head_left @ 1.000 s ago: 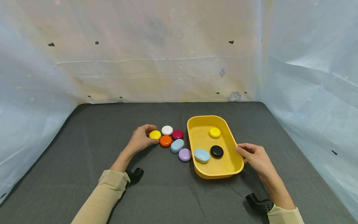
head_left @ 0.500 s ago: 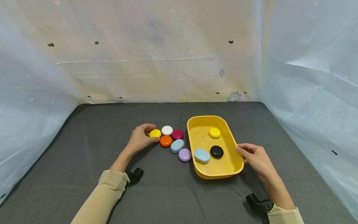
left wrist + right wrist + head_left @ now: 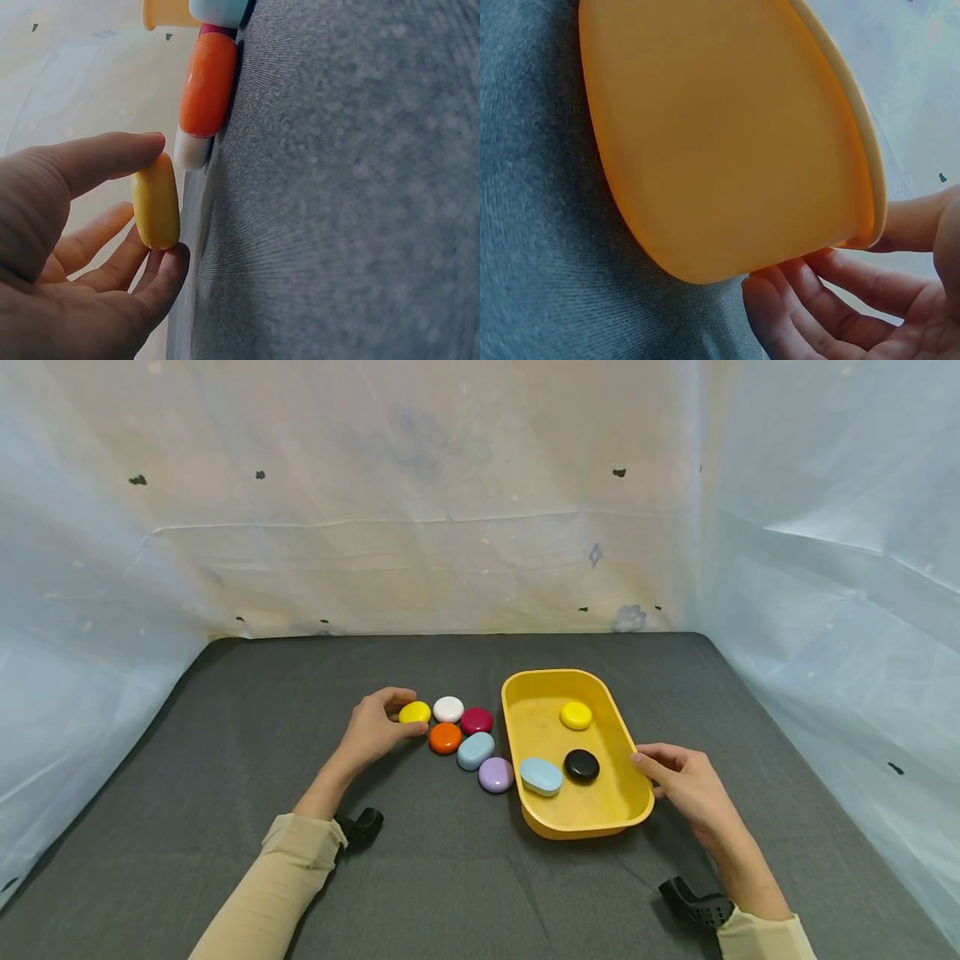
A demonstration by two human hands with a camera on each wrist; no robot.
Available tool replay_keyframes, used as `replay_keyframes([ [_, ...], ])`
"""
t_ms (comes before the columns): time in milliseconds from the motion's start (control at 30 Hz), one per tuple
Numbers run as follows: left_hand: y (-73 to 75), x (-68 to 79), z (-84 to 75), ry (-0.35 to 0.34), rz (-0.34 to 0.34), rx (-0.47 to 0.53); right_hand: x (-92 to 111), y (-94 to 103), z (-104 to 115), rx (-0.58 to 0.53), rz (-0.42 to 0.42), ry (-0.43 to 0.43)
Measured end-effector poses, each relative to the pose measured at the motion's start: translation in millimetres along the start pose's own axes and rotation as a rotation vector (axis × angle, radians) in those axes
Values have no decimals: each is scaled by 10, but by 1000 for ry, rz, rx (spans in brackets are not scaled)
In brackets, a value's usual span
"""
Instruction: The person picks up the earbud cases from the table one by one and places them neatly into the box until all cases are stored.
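Note:
My left hand [image 3: 372, 727] pinches a glossy yellow rounded disc [image 3: 415, 713] by its edges, thumb on one side and fingertips on the other. In the left wrist view the yellow disc [image 3: 157, 202] stands a little off the grey cloth. Close beside it lie an orange disc [image 3: 446, 738] and a white disc [image 3: 448, 709]. On the right, my right hand [image 3: 684, 779] holds the side rim of a yellow tray [image 3: 600, 821]. Its thumb is over the rim, and its fingers lie against the outer wall [image 3: 727, 150] from below.
A crimson disc [image 3: 476, 721], a light blue oval [image 3: 476, 751] and a purple disc [image 3: 496, 775] lie between the orange disc and the tray. Inside the tray are a yellow disc [image 3: 576, 716], a black disc [image 3: 581, 766] and a light blue oval [image 3: 541, 777]. Plastic sheeting [image 3: 450, 568] surrounds the table.
My left hand has risen slightly with the yellow disc, which now tilts and has parted a little from the orange one. The right hand and the tray have stayed in place.

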State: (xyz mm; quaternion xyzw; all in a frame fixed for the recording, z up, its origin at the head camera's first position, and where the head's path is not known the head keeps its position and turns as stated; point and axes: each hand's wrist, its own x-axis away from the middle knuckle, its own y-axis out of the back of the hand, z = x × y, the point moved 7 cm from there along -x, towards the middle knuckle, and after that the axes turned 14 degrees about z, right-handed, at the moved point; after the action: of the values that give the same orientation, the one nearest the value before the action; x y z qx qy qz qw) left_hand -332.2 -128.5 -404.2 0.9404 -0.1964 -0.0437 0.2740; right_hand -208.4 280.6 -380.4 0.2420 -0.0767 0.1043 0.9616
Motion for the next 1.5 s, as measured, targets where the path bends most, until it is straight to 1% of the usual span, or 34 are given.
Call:
replay_keyframes([
  [367, 19, 11, -19, -9, -7, 10, 7, -3, -1, -7, 2, 13],
  [667, 18, 42, -57, -21, -8, 21, 16, -13, -1, -19, 9, -1],
  [933, 35, 56, -148, -59, -35, 68, 26, -13, 1, -27, 8, 7],
  [1100, -2, 73, -216, -68, -42, 93, 44, -16, -25, -24, 4, 2],
  [1200, -38, 76, -275, -79, -42, 105, 43, -19, -28, -12, 2, 3],
  [1267, -63, 73, -339, -98, -41, 111, 35, -15, -18, -3, -2, 6],
  [1500, -169, 65, -655, -171, -19, 136, 8, -6, 13, 11, 1, 8],
])
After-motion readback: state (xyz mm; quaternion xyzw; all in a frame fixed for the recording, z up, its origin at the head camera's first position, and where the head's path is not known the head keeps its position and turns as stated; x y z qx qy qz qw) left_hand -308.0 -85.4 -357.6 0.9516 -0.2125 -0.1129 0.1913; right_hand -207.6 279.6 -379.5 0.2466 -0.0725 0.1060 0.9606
